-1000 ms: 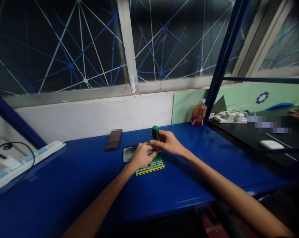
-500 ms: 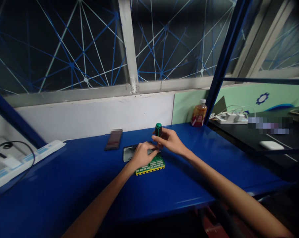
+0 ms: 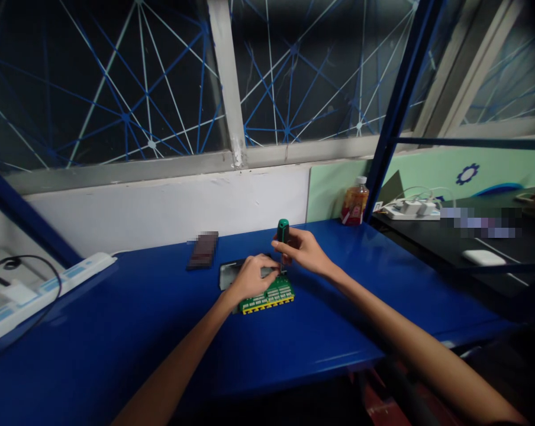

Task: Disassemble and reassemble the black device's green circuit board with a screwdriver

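Green circuit board flat on blue table, mid-table; landmark for all below. Left hand on board's far-left part, fingers curled, pressing it down. Right hand just behind board, fingers wrapped round green-handled screwdriver, held upright, tip down at board's far edge. Tip contact hidden. Judgement: screw work under way; screws done or left not discernible. Grey tray touching board's far-left side; dark phone beyond; bottle far right

Bare blue table lies open on the near side of the circuit board and to its right. Behind it stand obstacles — a dark tray, a phone — and a bottle stands far right by the blue post.
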Motion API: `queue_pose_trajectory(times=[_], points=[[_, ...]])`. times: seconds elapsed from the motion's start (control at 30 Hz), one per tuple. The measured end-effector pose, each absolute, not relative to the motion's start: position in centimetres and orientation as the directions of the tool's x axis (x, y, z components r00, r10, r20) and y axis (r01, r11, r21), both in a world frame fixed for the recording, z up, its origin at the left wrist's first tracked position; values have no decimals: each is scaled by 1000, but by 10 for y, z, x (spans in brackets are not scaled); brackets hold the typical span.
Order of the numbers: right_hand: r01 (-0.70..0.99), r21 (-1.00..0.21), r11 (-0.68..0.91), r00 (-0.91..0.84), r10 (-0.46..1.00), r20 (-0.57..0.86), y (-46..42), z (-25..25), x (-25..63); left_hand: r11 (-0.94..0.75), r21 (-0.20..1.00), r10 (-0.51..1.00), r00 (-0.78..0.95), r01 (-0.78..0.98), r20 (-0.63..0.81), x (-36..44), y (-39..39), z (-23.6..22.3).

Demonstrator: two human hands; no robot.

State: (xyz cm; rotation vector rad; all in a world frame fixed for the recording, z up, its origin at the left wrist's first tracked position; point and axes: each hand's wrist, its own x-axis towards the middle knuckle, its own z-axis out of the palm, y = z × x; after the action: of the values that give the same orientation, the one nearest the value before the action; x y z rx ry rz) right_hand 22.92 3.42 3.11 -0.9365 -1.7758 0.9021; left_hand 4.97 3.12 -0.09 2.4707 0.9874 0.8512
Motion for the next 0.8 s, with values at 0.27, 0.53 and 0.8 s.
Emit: queue_pose_trajectory(times=[0.27, 0.53, 0.8], points=[[246, -847, 470, -309, 867, 391, 32, 31, 226, -694, 490, 716, 578, 528, 391, 50, 32, -4], [222, -863, 454, -304, 873, 381, 32, 32, 229, -703, 486, 706, 593, 519, 388, 49, 31, -1], [215, -861, 461, -280, 874, 398, 33, 32, 228, -660, 568, 740, 554, 492, 380, 50, 32, -4]])
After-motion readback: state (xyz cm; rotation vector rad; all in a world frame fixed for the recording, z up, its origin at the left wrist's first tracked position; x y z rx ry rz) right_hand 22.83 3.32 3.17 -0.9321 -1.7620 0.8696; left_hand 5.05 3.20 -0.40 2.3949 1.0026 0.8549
